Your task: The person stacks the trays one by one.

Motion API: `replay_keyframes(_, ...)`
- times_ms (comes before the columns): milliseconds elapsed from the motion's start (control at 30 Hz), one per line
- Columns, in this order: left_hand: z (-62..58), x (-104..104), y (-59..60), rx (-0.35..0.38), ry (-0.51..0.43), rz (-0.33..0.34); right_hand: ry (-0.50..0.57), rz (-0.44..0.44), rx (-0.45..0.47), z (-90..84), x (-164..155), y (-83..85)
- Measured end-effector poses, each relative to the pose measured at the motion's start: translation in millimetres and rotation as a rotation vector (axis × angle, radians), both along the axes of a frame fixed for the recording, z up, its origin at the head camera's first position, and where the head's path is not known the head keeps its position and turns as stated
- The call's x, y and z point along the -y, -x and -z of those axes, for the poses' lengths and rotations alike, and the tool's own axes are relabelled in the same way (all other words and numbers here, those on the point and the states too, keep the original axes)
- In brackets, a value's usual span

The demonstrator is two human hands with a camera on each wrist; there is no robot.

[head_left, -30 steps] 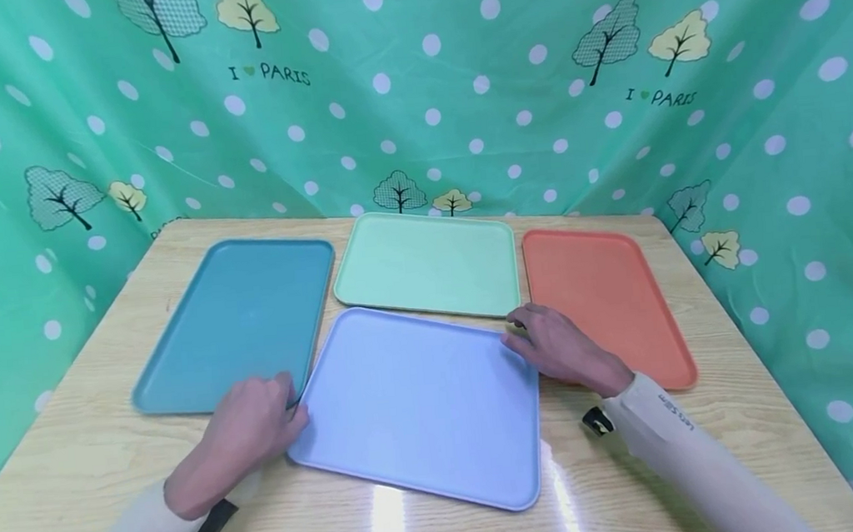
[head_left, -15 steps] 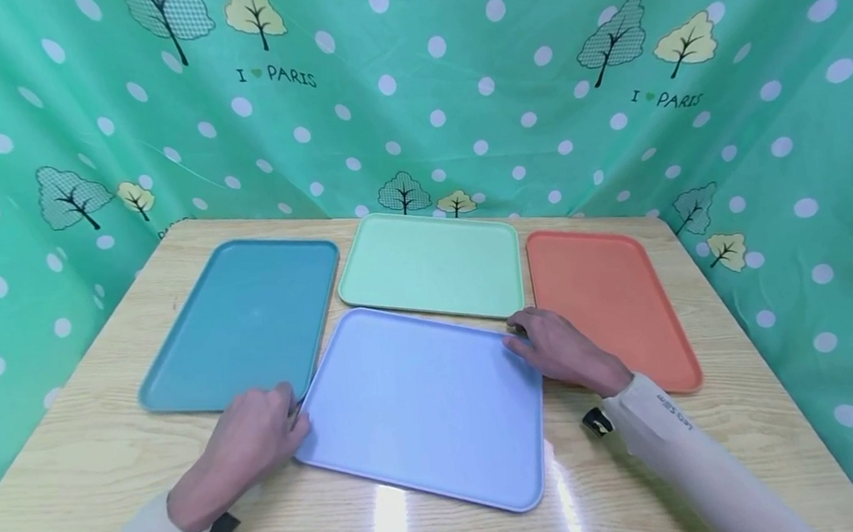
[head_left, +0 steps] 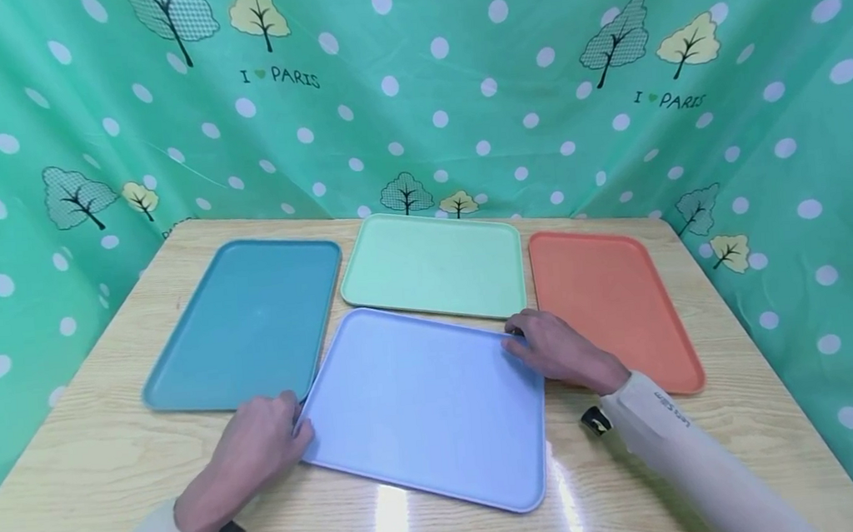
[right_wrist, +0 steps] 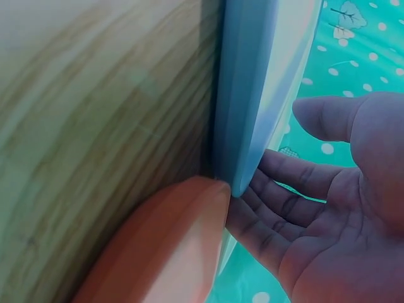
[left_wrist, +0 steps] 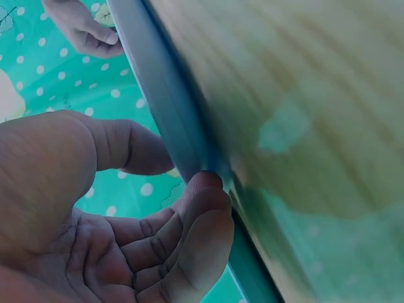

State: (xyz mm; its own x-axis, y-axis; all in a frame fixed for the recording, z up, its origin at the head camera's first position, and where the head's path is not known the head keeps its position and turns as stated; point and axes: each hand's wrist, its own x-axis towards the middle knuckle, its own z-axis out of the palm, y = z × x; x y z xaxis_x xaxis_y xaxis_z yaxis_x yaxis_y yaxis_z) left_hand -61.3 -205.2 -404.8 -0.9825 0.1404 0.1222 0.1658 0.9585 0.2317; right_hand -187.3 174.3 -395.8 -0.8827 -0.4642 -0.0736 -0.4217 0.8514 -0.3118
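Observation:
A lavender-blue tray (head_left: 423,408) lies slightly turned on the table in front of me. My left hand (head_left: 260,446) pinches its left rim, the thumb on the inner side and the fingertips at the outer edge; the left wrist view shows this hand (left_wrist: 145,233) close up. At the far right corner, my right hand (head_left: 553,348) holds the rim between thumb and fingers. In the right wrist view that hand's fingers (right_wrist: 284,189) touch the tray's corner, beside the corner of a coral-red tray (right_wrist: 189,246); the thumb stands over the tray, slightly apart from it.
A teal-blue tray (head_left: 250,321) lies to the left, close to the lavender one. Behind is a mint-green tray (head_left: 437,265). The coral-red tray lies to the right, partly under my right arm. Green dotted cloth (head_left: 420,91) hangs around the wooden table (head_left: 61,495).
The whole head view has shifted a little to the right. My left hand has slid slightly towards me along the rim; the right hand stays at the corner. The trays keep their places.

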Motion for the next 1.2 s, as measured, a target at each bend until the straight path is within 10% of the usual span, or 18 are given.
replay_keyframes(1200,4.4,-2.9,0.5,-0.027,0.001,0.023,-0.012,-0.078,-0.093,10.4,-0.2,9.8)
